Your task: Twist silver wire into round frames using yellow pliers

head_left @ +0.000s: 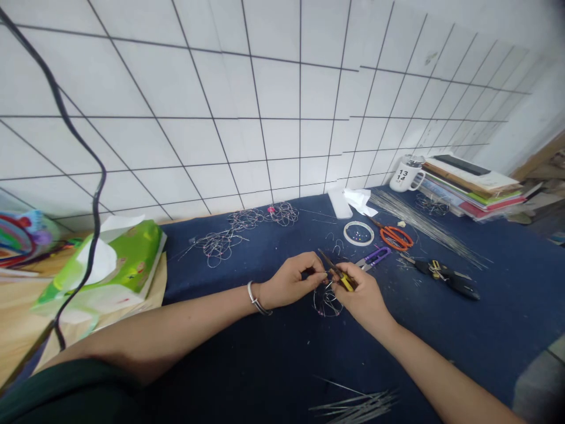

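Note:
My left hand (300, 278), with a bracelet at the wrist, pinches the top of a looped wire piece (327, 301) dotted with small beads. Close against it, my right hand (358, 292) holds yellow-handled pliers (345, 281), their dark tips pointing up and left. The wire loops hang just below both hands, over the dark blue cloth (265, 365). Purple-handled snips (375, 258) lie just beyond my right hand. A round white dish (358, 234) with small beads sits behind them.
Orange-handled scissors (396, 238), black pliers (448, 278) and long wires (428, 227) lie at right. Wire coils (218, 244) are at back left. A mug (406, 174) and stacked books (477, 182) stand back right. Cut wires (357, 406) lie in front; a tissue pack (106, 265) is left.

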{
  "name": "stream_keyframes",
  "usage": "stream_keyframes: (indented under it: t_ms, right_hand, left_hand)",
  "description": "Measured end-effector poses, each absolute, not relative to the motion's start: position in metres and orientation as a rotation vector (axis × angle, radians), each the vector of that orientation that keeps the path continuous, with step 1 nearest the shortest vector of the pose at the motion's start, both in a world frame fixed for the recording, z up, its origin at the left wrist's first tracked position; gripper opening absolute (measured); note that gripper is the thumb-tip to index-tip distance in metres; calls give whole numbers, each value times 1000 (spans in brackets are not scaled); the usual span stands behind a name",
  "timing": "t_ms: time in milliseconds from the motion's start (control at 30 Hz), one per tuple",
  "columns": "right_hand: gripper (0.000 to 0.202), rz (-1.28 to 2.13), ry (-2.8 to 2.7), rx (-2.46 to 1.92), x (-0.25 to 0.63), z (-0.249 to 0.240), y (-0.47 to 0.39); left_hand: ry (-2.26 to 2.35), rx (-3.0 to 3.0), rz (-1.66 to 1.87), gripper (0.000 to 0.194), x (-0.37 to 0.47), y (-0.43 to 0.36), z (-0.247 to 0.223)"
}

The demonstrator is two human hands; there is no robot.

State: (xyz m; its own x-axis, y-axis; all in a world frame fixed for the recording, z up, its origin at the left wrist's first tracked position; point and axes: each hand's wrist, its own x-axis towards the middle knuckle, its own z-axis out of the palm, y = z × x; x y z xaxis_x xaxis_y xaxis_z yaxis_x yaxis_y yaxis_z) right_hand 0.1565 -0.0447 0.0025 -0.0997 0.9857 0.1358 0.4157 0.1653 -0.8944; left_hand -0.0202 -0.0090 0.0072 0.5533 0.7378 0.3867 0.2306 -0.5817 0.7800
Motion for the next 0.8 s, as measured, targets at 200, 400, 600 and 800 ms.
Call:
stream_keyframes:
  t_ms: [200, 400, 600, 800]
  right_hand:
    - [22, 916, -1634, -1363, 158, 4, -47]
    - [25, 912, -1641, -1393, 162, 4, -48]
    - [25, 928, -1611, -1399, 162, 3, -48]
    - [26, 940, -1587, -1356, 164, 1, -47]
  left_hand:
    - [760, 2081, 968, 11, -20, -9, 4]
    - [751, 2077, 967, 11, -20, -10, 6]
    - [758, 2090, 952, 11, -20, -11, 8]
    - [768, 2095, 948, 12, -21, -12, 11]
